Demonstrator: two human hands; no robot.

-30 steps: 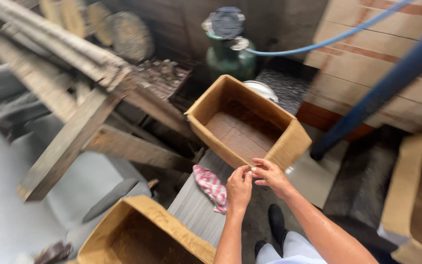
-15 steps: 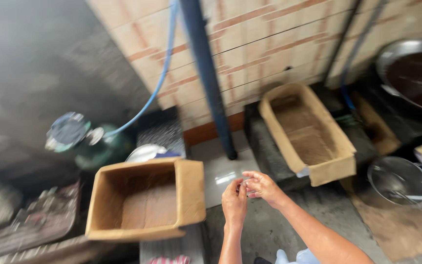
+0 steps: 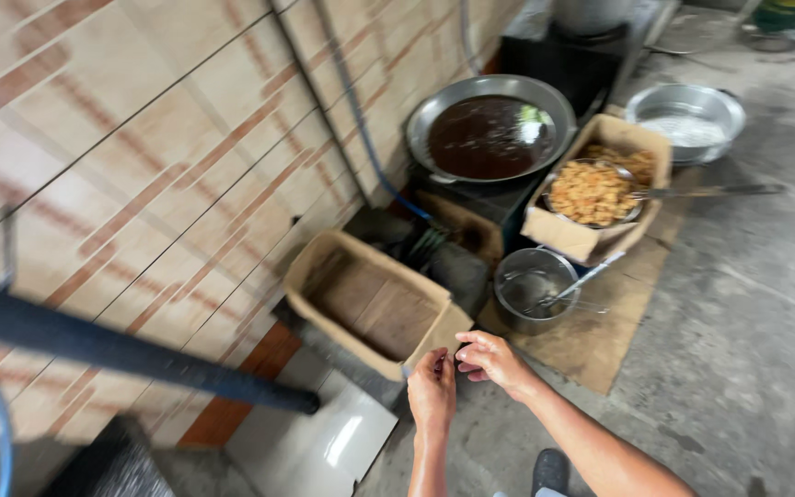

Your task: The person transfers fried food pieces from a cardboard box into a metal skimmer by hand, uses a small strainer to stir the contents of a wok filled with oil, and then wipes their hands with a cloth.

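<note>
the empty, open-topped brown cardboard box [image 3: 374, 308] lies on the floor against the tiled wall, its long axis running from upper left to lower right, its near corner just above the hands. its inside is flat, worn and darker. the left hand [image 3: 432, 388] and right hand [image 3: 489, 361] meet fingertip to fingertip, pinching something too small to tell. to the right stands a round steel bowl [image 3: 531, 285].
</note>
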